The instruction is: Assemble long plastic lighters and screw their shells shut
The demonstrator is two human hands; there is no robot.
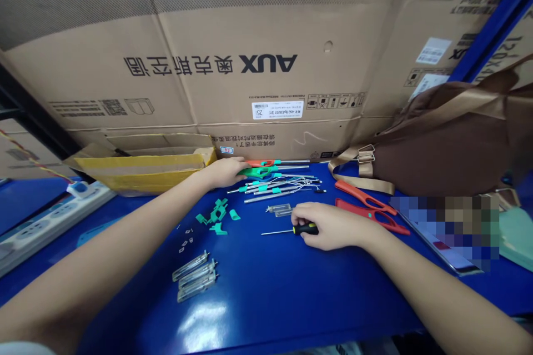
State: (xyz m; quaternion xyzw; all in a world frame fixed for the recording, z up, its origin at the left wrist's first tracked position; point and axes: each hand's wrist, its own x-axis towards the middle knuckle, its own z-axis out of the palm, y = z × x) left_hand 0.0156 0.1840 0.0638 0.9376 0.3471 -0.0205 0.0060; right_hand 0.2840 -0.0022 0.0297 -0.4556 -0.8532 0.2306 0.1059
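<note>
Right hand (325, 226) grips screwdriver (306, 229), left (228, 171) perhaps green handle (259, 172).

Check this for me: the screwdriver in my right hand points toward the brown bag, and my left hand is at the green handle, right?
Not quite. The head view shows the screwdriver pointing to your left, away from the brown bag. It is in your right hand, and your left hand is at the green handle, as you said.

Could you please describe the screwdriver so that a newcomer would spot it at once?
On the blue table, find the right hand. It holds the screwdriver, whose thin metal shaft points left. The black-and-yellow handle sets it apart from the small clear pieces just beyond.
</note>
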